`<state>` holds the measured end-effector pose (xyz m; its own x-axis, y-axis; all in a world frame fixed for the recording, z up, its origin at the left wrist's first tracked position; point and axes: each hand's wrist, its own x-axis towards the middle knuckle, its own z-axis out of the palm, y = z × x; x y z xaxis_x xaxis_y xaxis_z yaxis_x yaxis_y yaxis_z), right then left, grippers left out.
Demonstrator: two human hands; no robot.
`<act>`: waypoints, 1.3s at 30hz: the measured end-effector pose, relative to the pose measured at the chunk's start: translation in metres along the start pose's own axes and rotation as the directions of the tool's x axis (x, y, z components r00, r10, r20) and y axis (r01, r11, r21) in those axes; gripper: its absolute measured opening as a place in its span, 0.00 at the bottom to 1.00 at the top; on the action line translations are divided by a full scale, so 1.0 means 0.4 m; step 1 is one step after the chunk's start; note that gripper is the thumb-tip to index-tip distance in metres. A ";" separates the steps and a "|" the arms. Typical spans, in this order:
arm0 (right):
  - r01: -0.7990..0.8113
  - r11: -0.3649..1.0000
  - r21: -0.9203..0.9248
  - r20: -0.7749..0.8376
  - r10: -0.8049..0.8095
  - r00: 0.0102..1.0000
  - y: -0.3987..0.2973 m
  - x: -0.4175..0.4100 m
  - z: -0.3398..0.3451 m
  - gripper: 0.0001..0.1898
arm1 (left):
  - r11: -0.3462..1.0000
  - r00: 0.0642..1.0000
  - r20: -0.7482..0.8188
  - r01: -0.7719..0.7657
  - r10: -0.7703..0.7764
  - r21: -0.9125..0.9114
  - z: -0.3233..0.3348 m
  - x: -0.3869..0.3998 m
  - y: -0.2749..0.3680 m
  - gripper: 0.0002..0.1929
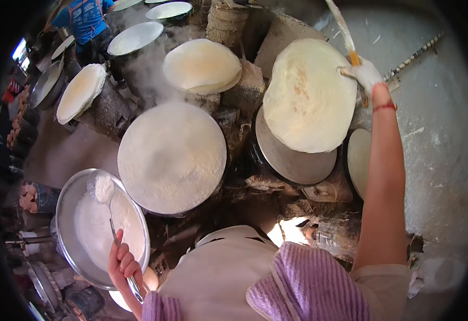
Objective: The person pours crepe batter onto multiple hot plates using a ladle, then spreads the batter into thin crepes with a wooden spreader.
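Observation:
My left hand (124, 263) grips the handle of a metal ladle (114, 224). Its bowl, coated in white batter, is above a wide metal basin (66, 250) of the same batter (91, 228). My right hand (367, 75), in a whitish glove, holds a long batter-smeared tool (341, 26) with a yellowish handle. The fingers of that hand also meet the edge of a large thin round flatbread (314, 104). This flatbread hangs partly over a dark-rimmed griddle (298, 168), whose near part is bare. Between the hands, a pale layer covers another round griddle (171, 156).
Flatbreads are stacked at the back (202, 66) and at the left (80, 94). Steam drifts near a person in a blue shirt (85, 22). Firelight (292, 232) glows below the griddles. A bucket (46, 197) stands left of the basin; a banded rod (414, 56) lies at right.

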<state>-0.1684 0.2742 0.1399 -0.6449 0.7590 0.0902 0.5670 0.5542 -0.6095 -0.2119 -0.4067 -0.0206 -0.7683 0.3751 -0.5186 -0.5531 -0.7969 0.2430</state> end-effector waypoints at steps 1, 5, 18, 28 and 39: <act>0.066 0.985 -0.160 0.028 -0.063 0.998 -0.030 0.069 -0.001 0.24 | 0.999 0.999 -0.014 -0.038 0.038 0.003 -0.011 -0.005 0.008 0.20; 0.216 0.921 -0.324 0.071 -0.204 0.976 -0.228 0.259 0.083 0.24 | 0.981 0.986 -0.113 -0.139 0.124 -0.134 -0.018 -0.030 0.002 0.21; 0.612 0.767 -0.192 0.156 -0.592 0.791 -0.213 0.285 1.068 0.13 | 0.827 0.924 -0.021 -0.351 0.381 -0.440 0.027 -0.099 -0.096 0.29; 0.653 0.748 -0.120 0.339 -0.587 0.735 -0.138 0.180 1.128 0.14 | 0.692 0.862 -0.071 -0.450 0.502 -0.565 0.020 -0.155 -0.100 0.30; 0.669 0.739 -0.078 0.497 -0.553 0.668 -0.391 -0.380 0.872 0.26 | 0.460 0.754 0.025 -0.374 0.656 -0.805 -0.289 -0.338 0.072 0.28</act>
<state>-0.3376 -0.0471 -0.0534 -0.9995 0.0308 0.0063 0.0270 0.9441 -0.3286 -0.0869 -0.5351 -0.0382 -0.9503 -0.2282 -0.2116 0.2922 -0.8883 -0.3542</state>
